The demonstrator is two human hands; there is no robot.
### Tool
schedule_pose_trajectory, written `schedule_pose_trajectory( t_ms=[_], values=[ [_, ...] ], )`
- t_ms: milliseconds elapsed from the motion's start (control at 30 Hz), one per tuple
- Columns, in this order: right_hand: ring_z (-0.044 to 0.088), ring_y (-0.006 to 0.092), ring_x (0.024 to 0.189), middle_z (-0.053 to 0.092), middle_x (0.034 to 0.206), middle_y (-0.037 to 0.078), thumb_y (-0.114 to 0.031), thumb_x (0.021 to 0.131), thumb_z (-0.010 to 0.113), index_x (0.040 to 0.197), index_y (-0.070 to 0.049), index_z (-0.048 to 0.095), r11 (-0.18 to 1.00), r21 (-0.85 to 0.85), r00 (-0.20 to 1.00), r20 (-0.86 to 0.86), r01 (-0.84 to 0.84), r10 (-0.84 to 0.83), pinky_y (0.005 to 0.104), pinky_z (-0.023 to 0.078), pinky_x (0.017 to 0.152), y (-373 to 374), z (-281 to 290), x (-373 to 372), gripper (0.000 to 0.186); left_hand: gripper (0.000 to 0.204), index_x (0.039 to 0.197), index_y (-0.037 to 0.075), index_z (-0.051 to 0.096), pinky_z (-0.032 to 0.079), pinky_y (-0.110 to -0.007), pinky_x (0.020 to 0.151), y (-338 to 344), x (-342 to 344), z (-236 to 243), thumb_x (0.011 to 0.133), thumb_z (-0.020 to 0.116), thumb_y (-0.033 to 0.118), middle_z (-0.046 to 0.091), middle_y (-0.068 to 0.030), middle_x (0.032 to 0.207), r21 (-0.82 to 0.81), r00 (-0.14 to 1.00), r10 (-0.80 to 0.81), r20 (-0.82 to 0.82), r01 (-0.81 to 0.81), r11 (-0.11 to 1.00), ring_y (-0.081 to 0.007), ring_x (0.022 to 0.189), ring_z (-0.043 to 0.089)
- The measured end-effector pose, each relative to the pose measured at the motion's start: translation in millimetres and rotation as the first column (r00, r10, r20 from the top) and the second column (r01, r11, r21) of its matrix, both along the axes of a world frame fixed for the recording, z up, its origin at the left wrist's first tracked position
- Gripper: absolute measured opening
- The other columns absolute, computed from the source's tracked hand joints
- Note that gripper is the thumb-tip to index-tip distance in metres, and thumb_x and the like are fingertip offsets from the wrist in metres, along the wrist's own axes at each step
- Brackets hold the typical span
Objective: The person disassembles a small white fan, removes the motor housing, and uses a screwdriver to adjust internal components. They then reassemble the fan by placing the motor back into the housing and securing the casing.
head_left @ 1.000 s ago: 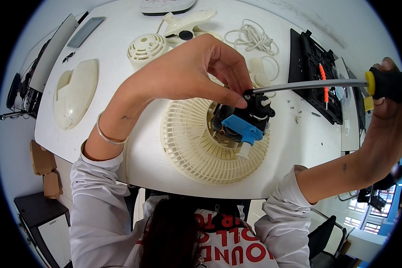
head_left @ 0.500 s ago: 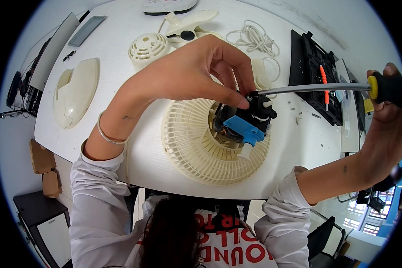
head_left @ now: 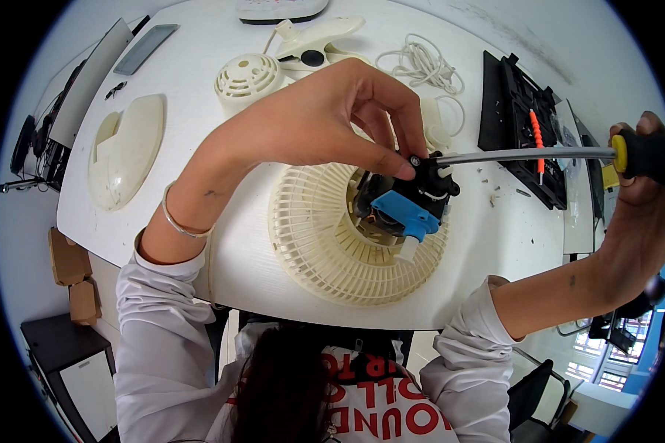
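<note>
My left hand (head_left: 369, 125) arches over a black motor assembly (head_left: 432, 184) with a blue plate (head_left: 397, 210), its thumb and fingertips closed on the assembly's upper left. The motor rests on a cream fan grille (head_left: 310, 244). My right hand (head_left: 639, 162), at the right edge, grips a screwdriver (head_left: 643, 153) with a black and yellow handle. Its long steel shaft runs leftward to the top of the motor, just right of a small screw (head_left: 414, 162); whether the tip touches anything is hard to tell.
Around me on the white table (head_left: 229, 221) lie a cream cover (head_left: 125, 159), a vented housing (head_left: 247, 74), a cream stand (head_left: 332, 29), a coiled cable (head_left: 421, 63), a grey panel (head_left: 144, 48), loose screws (head_left: 493, 199) and a black tool case (head_left: 524, 133) with an orange screwdriver (head_left: 536, 140).
The screwdriver and my right hand have moved slightly downward, its tip shifting a little right of the screw head. My left hand stays on the motor, shifted very slightly right.
</note>
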State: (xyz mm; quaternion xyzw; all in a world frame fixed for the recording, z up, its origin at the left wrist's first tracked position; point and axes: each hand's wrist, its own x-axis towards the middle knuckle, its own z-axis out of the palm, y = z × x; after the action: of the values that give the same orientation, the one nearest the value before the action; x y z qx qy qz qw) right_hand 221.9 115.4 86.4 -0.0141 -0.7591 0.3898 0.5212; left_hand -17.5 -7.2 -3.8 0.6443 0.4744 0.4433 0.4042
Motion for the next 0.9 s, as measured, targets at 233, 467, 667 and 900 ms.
schedule_pose_trajectory(
  t_ms=[233,467,667,900],
  values=[
    [0.068,0.0312,0.076,0.059,0.094,0.024,-0.031,0.089,0.059,0.140,-0.009,0.023,0.999,-0.006,0.999,-0.040,-0.036,0.036,0.0316,0.062,0.055,7,-1,1,0.066,0.018,0.084,-0.001,0.068,0.049,-0.027,0.078,-1,0,1,0.068,0.076,0.001,0.068,-0.0069,0.082,-0.015,1.000,0.001,0.010,-0.001,1.000,-0.0138,0.076,0.065],
    [0.068,0.0335,0.079,0.059,0.094,0.026,-0.030,0.089,0.059,0.140,-0.009,0.022,0.997,-0.043,0.996,-0.075,-0.059,0.055,0.0355,0.063,0.059,4,-1,-2,0.066,0.017,0.083,-0.001,0.068,0.049,-0.027,0.078,0,1,1,0.068,0.076,0.002,0.067,-0.0065,0.081,-0.002,1.000,0.006,-0.007,-0.006,1.000,-0.0137,0.076,0.064],
    [0.067,0.0339,0.080,0.059,0.095,0.026,-0.029,0.090,0.057,0.141,-0.011,0.021,0.999,0.037,0.997,0.065,-0.038,0.035,0.0357,0.063,0.059,3,4,1,0.065,0.017,0.083,-0.001,0.068,0.049,-0.027,0.078,-1,2,2,0.068,0.076,0.001,0.067,-0.0057,0.080,-0.011,1.000,0.017,-0.004,-0.017,1.000,-0.0134,0.075,0.064],
    [0.068,0.0310,0.077,0.061,0.093,0.027,-0.030,0.091,0.056,0.141,-0.008,0.019,0.985,-0.062,0.984,-0.094,-0.159,0.153,0.0310,0.062,0.055,9,-2,-1,0.066,0.017,0.082,-0.001,0.067,0.049,-0.027,0.078,-2,3,3,0.068,0.076,0.001,0.066,-0.0051,0.080,-0.016,1.000,0.024,-0.010,-0.024,1.000,-0.0130,0.075,0.064]
  ],
)
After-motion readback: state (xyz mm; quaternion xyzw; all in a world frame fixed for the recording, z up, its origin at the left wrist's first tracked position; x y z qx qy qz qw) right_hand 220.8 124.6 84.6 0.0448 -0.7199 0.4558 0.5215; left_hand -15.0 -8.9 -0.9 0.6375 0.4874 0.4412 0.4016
